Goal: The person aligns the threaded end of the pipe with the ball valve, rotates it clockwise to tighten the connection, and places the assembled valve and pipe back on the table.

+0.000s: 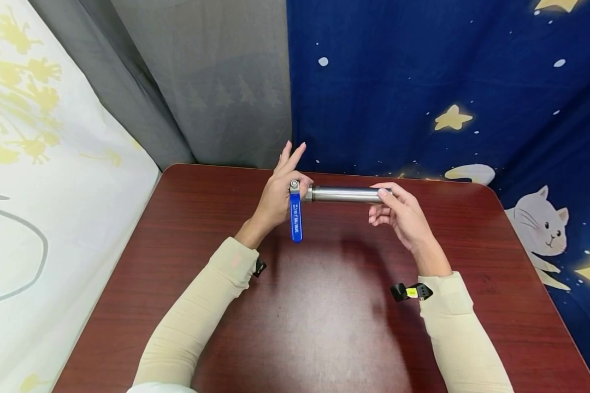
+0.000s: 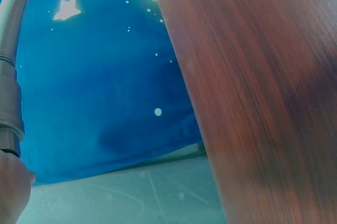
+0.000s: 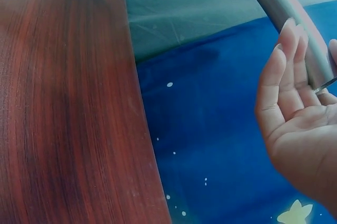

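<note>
Dark-red table [image 1: 324, 305] below, I see the left hand [image 1: 277, 197] pinching the valve [image 1: 296, 218], right hand [image 1: 407, 217] the pipe [image 1: 346, 194]; its smoothness risks slipping.

"What stretches out before you?"
"A reddish-brown table [image 1: 324, 305], its top streaked with dark wood grain, its far corners rounded, reaches out in front of me."
"And across it?"
"My shadow [image 1: 373, 259] falls dark on the right, beside a pale patch of glare [image 1: 324, 338] near the middle."

Ball valve [image 2: 10, 100], blue lever [image 1: 296, 221] square to adjoining silvery pipe [image 1: 346, 194]; both midair
</note>
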The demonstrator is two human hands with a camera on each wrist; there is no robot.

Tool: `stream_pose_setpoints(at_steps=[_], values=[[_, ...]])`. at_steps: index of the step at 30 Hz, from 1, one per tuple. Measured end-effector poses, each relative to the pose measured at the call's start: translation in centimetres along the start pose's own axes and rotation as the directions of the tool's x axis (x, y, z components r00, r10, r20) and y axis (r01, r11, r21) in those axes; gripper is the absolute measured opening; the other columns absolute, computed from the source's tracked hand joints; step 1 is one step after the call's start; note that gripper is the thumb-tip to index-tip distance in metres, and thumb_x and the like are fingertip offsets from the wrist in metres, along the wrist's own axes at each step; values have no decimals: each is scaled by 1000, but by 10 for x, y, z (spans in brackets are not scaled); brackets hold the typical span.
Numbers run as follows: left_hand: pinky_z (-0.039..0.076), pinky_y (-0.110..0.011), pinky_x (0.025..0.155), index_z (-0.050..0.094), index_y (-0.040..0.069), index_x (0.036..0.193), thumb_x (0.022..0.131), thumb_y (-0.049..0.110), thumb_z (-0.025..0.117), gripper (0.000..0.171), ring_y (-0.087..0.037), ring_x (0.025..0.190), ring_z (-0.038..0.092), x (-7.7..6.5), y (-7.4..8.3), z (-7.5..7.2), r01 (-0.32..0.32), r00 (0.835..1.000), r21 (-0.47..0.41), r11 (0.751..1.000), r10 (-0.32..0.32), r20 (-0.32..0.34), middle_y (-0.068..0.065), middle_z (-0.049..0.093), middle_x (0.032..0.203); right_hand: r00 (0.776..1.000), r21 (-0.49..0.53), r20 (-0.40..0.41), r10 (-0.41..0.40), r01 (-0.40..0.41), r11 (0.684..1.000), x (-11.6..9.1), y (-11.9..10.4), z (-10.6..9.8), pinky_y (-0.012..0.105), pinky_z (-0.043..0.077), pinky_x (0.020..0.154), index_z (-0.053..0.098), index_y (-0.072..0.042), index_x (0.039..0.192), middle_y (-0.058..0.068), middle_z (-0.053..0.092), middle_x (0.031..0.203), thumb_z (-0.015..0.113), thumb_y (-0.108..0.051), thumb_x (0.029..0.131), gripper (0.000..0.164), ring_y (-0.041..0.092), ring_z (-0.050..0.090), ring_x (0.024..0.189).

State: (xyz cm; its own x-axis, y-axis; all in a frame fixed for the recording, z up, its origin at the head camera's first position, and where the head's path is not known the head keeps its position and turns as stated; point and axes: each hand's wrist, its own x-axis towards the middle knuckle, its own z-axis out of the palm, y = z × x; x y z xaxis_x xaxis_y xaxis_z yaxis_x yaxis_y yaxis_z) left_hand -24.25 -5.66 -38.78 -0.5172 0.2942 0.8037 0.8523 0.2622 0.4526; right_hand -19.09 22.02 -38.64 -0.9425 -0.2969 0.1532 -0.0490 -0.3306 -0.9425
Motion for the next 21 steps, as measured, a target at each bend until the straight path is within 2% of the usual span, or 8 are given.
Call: stream_pose_setpoints(at_steps=[5,9,14,21], values=[[13,-45,105,66,4,80,84,5,55,11,-31,134,13,-1,0,0,-5,1000,-4,1000,5,-16,-17,35,140,1000,-36,-22,-1,0,999,0,0,-1,31,51,54,46,2,122,20,61,82,53,-13,91,34,24,60,63],[12,-47,105,66,4,80,83,3,57,9,-32,134,13,0,-1,0,-25,999,0,1000,25,-26,-17,35,140,1000,-53,-15,-21,20,998,-1,-1,-3,31,51,54,43,2,125,23,60,83,55,-5,89,39,24,61,63],[12,-52,103,66,4,80,81,2,59,6,-33,134,13,1,-2,1,-35,999,9,999,35,-32,-19,36,139,999,-45,-9,-37,37,998,-2,-1,-5,31,52,55,46,3,122,21,60,81,56,1,86,37,25,60,63],[11,-54,102,64,-2,77,78,-5,59,6,-37,132,14,3,5,1,-41,998,-7,999,40,-50,-29,37,133,999,-12,-14,-41,41,999,-2,-2,-4,31,51,55,49,4,118,19,60,75,57,0,87,33,25,60,60]])
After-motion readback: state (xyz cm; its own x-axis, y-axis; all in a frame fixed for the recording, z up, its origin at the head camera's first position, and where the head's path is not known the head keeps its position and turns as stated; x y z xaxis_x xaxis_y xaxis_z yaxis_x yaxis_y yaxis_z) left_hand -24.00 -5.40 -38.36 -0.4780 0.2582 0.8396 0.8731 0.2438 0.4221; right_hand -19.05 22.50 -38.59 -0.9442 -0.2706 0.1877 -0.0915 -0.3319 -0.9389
